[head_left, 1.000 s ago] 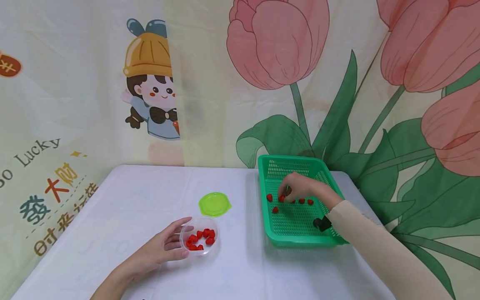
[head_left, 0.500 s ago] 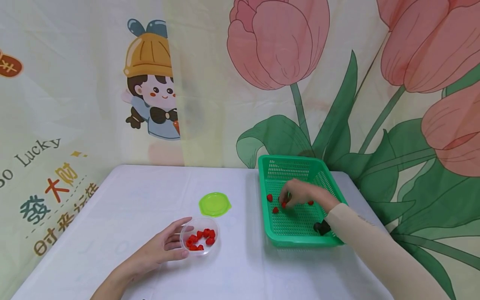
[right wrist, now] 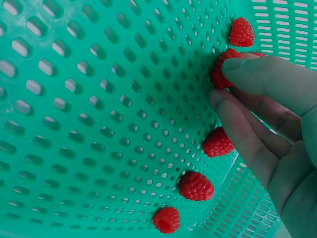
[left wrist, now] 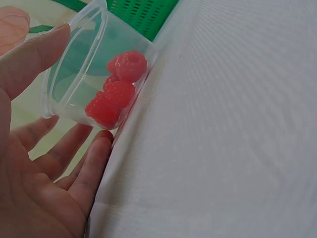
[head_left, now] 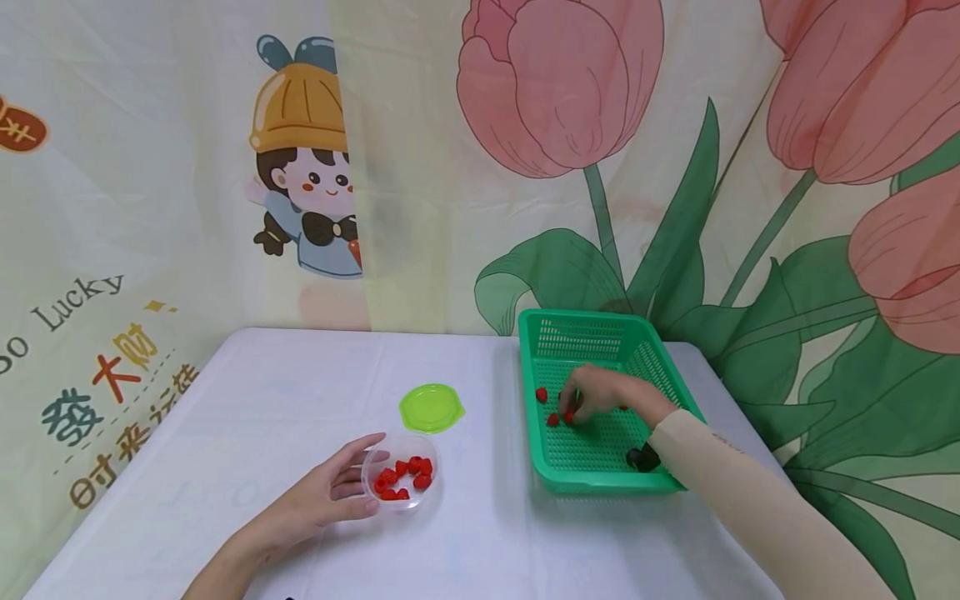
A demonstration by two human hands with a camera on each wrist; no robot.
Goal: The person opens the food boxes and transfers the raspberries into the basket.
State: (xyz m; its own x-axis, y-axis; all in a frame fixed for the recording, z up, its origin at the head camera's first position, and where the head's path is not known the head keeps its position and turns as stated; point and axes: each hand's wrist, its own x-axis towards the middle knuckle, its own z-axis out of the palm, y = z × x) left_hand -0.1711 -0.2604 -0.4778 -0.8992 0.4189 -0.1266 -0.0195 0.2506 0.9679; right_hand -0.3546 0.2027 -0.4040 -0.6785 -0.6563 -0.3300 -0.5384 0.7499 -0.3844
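My left hand (head_left: 333, 487) holds a clear plastic cup (head_left: 431, 492) upright on the table, thumb on its near side and fingers on the far side. Several raspberries (left wrist: 119, 94) lie at the bottom of that cup. Over in the green basket (head_left: 592, 482), my right hand (head_left: 598, 390) pinches a raspberry (right wrist: 218, 72) between thumb and fingers, low above the basket floor. Other raspberries lie loose nearby: one above it (right wrist: 241, 32) in the right wrist view, and a spaced row below, with one raspberry (right wrist: 196, 186) in the middle.
A lime-green lid (head_left: 432, 407) lies flat behind the cup, left of the basket. A white cloth (head_left: 480, 533) covers the table. Behind it hangs a printed curtain (head_left: 420, 167) with tulips. A dark device (head_left: 642, 457) shows at my right wrist, over the basket's front part.
My right hand has moved slightly towards the front of the basket, with a raspberry now near the lower loose one. My left hand and the cup have stayed in place.
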